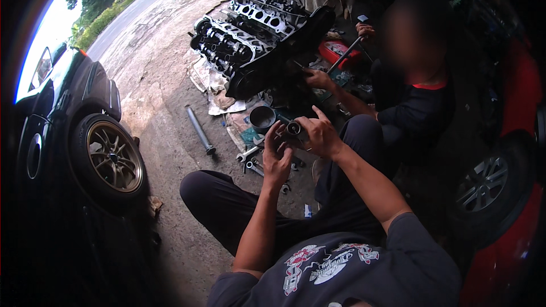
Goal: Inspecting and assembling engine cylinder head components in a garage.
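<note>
In front of my knees, a dark cylindrical metal part (293, 128) with a round hollow end is held up between both hands. My left hand (277, 156) has its fingers curled against the part's left side. From the right, my right hand (322, 135) grips it, with one finger sticking up. The part's exact kind cannot be made out. Just beyond it lies a round dark cup (262, 118). Several wrenches (248, 152) are scattered on the ground below my hands.
A large opened engine (250, 40) stands ahead on the ground. At right, a co-worker's hand (319, 79) holds a long bar (344, 55). A metal tube (199, 129) lies left of the tools. A dark car (68, 113) flanks the left, a red car (506, 250) the right.
</note>
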Demonstrator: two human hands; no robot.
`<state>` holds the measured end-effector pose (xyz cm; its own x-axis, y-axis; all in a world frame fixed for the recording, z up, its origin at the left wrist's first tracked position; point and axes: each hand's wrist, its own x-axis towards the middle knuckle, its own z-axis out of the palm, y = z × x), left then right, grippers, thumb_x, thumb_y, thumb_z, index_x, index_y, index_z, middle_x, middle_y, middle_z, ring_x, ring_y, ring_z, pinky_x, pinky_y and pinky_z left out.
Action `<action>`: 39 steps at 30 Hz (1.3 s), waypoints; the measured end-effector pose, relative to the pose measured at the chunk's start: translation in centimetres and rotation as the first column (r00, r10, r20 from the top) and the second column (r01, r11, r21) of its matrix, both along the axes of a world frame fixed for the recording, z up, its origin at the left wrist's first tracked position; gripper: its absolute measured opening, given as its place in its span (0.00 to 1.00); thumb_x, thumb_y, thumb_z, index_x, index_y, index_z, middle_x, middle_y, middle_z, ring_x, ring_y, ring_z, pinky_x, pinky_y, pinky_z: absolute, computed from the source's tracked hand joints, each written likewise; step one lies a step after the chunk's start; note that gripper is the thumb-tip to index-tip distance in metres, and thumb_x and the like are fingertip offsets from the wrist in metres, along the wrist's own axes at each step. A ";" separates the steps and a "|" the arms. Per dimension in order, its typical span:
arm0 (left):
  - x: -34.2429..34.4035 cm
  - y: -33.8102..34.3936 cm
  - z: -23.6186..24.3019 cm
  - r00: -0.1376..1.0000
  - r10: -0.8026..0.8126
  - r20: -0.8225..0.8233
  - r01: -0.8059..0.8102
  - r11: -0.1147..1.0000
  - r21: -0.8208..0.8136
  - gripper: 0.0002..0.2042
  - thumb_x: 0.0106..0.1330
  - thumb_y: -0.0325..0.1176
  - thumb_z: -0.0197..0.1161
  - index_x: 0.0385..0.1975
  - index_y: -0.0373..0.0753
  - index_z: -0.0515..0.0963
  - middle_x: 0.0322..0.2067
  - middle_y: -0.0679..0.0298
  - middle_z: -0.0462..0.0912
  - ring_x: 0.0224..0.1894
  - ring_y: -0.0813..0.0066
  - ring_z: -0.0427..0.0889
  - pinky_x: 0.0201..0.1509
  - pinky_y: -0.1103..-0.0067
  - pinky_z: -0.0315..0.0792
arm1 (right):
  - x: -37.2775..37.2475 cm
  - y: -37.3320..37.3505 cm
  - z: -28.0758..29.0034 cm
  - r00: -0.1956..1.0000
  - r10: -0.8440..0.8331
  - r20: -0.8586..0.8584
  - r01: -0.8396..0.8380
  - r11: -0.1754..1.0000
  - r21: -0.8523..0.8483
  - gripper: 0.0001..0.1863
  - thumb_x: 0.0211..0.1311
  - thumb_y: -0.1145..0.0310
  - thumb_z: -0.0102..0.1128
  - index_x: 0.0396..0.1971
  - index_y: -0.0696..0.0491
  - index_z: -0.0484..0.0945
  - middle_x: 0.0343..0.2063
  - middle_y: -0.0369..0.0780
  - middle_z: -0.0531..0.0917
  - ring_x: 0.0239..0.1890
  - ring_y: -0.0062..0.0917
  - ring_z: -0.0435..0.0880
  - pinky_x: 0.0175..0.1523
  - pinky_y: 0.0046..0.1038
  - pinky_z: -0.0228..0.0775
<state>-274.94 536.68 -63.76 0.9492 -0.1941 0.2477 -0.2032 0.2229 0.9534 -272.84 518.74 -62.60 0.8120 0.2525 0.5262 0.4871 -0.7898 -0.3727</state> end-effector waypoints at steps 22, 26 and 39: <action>5.2 -0.3 -4.0 0.974 -0.027 -0.224 0.024 1.000 -0.017 0.23 0.64 0.25 0.69 0.56 0.40 0.67 0.44 0.69 0.80 0.47 0.81 0.78 0.52 0.83 0.73 | 0.6 -4.2 6.8 0.930 -0.020 -0.366 -0.086 0.958 -0.272 0.27 0.59 0.51 0.66 0.52 0.53 0.77 0.35 0.49 0.85 0.42 0.45 0.84 0.52 0.42 0.73; 7.6 -1.2 -6.3 0.979 -0.026 -0.200 0.021 0.999 -0.026 0.24 0.61 0.24 0.71 0.55 0.39 0.68 0.42 0.69 0.79 0.46 0.81 0.79 0.50 0.83 0.73 | 2.9 -5.7 5.4 0.986 -0.061 -0.156 0.062 0.998 0.003 0.18 0.64 0.59 0.62 0.48 0.55 0.80 0.34 0.49 0.86 0.38 0.44 0.86 0.49 0.39 0.75; 8.3 0.1 -10.0 0.908 -0.058 -0.414 -0.006 0.989 -0.150 0.25 0.62 0.27 0.71 0.57 0.37 0.68 0.43 0.61 0.83 0.44 0.74 0.83 0.49 0.79 0.78 | 4.3 -5.9 3.8 0.923 0.079 -0.377 0.197 0.744 0.639 0.16 0.75 0.66 0.50 0.54 0.57 0.78 0.31 0.42 0.87 0.34 0.22 0.87 0.41 0.24 0.80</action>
<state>-266.64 536.78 -73.81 0.9668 -0.2123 -0.1419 0.2130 0.3641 0.9067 -268.51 512.81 -58.84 0.9732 -0.0975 0.2083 0.1706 -0.3013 -0.9381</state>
